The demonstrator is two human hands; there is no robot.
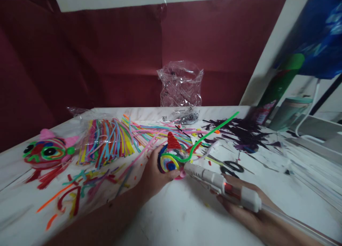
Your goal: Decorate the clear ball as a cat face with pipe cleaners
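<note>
My left hand (157, 171) holds a round, colourful craft piece (171, 160), thumb on its front. The piece has coiled pipe cleaners in blue, yellow and red and a red pointed ear on top. A long green pipe cleaner (199, 141) runs across its front and sticks up to the right. In my right hand (245, 203) is a white glue gun (208, 178) with a small red light. Its tip is at the right side of the piece, beside the green strand; whether they touch cannot be made out.
A finished-looking craft head (48, 151) lies at the left. Bundled pipe cleaners (107, 139), cut scraps (77, 189), a clear plastic bag (181, 85), black-handled scissors (232, 167) and dark shreds (240, 132) lie around. A lidded container (290, 112) stands back right.
</note>
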